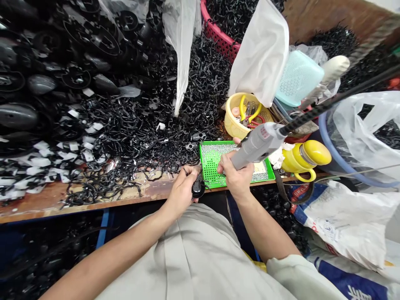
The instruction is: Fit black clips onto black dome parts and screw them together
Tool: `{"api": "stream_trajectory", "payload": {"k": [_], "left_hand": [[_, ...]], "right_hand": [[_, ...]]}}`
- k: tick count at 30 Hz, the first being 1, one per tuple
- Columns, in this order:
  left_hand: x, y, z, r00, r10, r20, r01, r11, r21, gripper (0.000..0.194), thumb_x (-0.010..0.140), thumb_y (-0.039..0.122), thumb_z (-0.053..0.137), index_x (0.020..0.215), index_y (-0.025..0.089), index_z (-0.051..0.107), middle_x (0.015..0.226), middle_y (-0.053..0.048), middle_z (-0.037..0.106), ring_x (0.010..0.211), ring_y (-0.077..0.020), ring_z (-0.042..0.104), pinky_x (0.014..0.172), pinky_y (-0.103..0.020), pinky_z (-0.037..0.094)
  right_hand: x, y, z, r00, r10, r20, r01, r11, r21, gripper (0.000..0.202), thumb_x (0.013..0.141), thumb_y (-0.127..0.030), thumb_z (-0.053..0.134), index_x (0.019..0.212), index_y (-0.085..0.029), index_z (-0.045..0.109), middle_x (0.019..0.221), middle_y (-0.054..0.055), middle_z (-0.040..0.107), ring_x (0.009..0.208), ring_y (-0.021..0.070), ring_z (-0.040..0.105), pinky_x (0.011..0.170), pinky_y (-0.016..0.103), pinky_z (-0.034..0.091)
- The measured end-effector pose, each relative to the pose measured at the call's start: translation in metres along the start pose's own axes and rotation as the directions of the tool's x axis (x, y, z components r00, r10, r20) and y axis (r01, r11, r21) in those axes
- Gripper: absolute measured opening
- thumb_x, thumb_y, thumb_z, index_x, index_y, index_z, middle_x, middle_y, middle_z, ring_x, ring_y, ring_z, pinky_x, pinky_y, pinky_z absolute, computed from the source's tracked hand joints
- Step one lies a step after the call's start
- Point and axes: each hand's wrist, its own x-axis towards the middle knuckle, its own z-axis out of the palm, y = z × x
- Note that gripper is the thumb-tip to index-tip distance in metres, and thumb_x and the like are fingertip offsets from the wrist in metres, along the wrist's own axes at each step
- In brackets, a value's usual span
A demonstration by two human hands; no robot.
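My left hand (184,187) is closed around a small black plastic part (198,186) at the bench's front edge. Wrapped round the grey body of an electric screwdriver (258,143) is my right hand (236,173); a dark cord leaves the tool's upper end. The tool is tilted over a green perforated tray (210,166) that holds many small silvery screws (218,148). The tool's tip is hidden by my right hand. Next to my left hand, the tray's left rim borders a spread of thin black plastic pieces (150,137).
Larger black housings (40,83) pile up at the left, with white scraps (34,171) below. A yellow tub (233,121) with pliers, a yellow mug (308,158) and a blue-rimmed bin (331,141) stand right. A red basket (218,37) is behind. Plastic bags (181,50) hang over the bench.
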Motion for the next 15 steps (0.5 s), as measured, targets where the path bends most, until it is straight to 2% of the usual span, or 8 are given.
{"api": "stream_trajectory", "payload": {"k": [4, 8, 15], "left_hand": [[0.001, -0.002, -0.001, 1.000, 0.028, 0.014, -0.028, 0.999, 0.024, 0.020, 0.088, 0.043, 0.047, 0.085, 0.024, 0.044, 0.057, 0.008, 0.040, 0.041, -0.0086, 0.039, 0.033, -0.017, 0.031], [0.003, -0.002, -0.001, 0.998, 0.059, -0.007, -0.059, 0.998, 0.026, 0.022, 0.087, 0.044, 0.050, 0.082, 0.023, 0.046, 0.059, 0.006, 0.041, 0.046, -0.0101, 0.040, 0.037, -0.019, 0.033], [0.005, -0.006, -0.003, 0.991, 0.132, -0.020, -0.130, 0.989, 0.072, 0.021, 0.086, 0.041, 0.052, 0.077, 0.023, 0.046, 0.062, 0.004, 0.043, 0.055, -0.0124, 0.042, 0.047, -0.022, 0.038]], "right_hand": [[-0.001, -0.024, 0.013, 0.997, -0.081, -0.019, 0.083, 0.987, 0.139, 0.037, 0.084, -0.030, 0.066, 0.116, -0.026, 0.050, 0.062, -0.009, 0.055, 0.042, 0.0092, 0.052, 0.043, 0.025, 0.046], [-0.002, -0.041, 0.030, 0.998, -0.065, -0.007, 0.065, 0.973, 0.222, 0.031, 0.085, -0.034, 0.064, 0.112, -0.028, 0.051, 0.061, -0.008, 0.051, 0.041, 0.0094, 0.051, 0.038, 0.024, 0.043], [-0.003, -0.036, 0.042, 0.998, -0.011, 0.059, -0.005, 0.967, 0.256, 0.024, 0.084, -0.032, 0.064, 0.101, -0.025, 0.049, 0.059, -0.009, 0.050, 0.040, 0.0088, 0.051, 0.039, 0.023, 0.043]]}}
